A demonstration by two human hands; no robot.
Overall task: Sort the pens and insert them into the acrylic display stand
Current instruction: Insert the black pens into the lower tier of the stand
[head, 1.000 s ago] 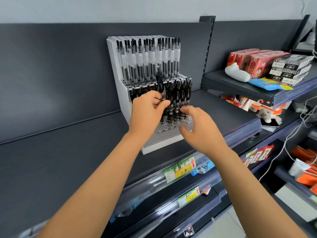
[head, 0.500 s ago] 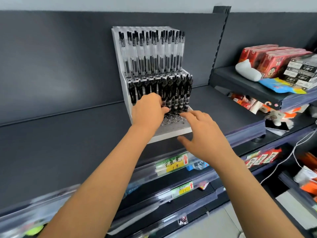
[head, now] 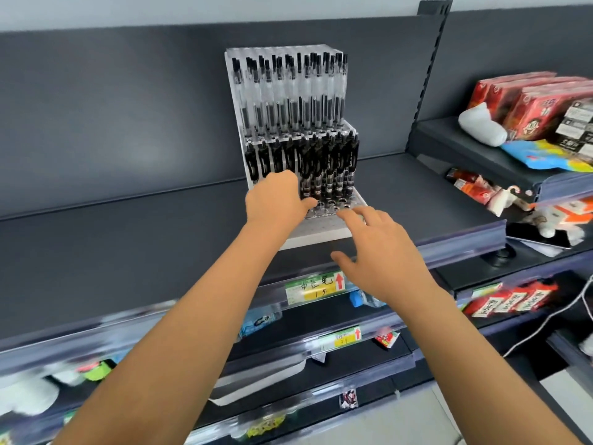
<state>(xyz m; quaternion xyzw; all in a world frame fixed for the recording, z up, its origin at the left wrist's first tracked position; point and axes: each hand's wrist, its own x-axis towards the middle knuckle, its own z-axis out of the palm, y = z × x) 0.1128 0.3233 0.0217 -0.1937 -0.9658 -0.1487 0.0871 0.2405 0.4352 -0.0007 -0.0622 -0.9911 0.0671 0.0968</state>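
Head view: pens (head: 337,162) stand upright, tips down, in the acrylic stand (head: 317,232).

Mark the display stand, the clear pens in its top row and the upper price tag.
display stand (head: 324,231), head view, bare white front ledge
clear pens (head: 290,91), head view, barrel of a middle pen
upper price tag (head: 316,289), head view, its handwritten middle

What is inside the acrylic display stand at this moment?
In the acrylic display stand, clear pens stand upright in the back tier, black pens in the lower tier, with empty holes in front. The left hand covers the front-left sockets, so their contents are hidden.
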